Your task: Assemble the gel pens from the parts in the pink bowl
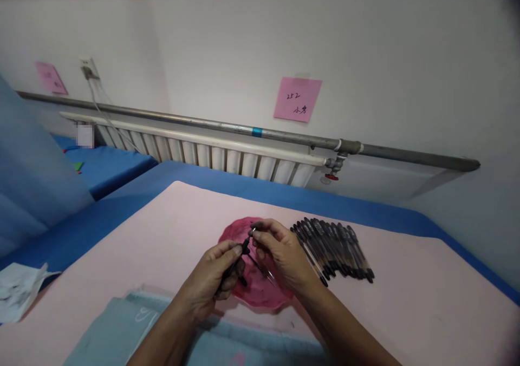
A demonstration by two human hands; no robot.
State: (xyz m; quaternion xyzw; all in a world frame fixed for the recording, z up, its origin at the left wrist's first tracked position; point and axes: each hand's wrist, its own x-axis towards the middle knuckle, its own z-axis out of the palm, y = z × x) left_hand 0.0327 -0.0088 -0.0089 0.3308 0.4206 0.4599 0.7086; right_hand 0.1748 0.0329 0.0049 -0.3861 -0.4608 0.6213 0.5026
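Over a pink scalloped dish (262, 300), my left hand (213, 274) is closed around a black pen (245, 244) that points up and to the right. My right hand (282, 249) pinches a small shiny piece (252, 231) at the pen's upper end; whether it is joined to the pen I cannot tell. Inside the dish lie a thin clear-and-dark pen part (266, 271) and a small black piece, partly covered by my hands. Just right of my right hand, several black capped pens (333, 249) lie side by side in a slanted row.
A pink sheet (418, 290) covers the blue-edged table. Folded light-blue cloth (117, 322) lies along the near edge, and white paper (20, 290) at the left. Behind the table are a radiator (219, 157), a metal pipe (195, 122) and a red valve (331, 177).
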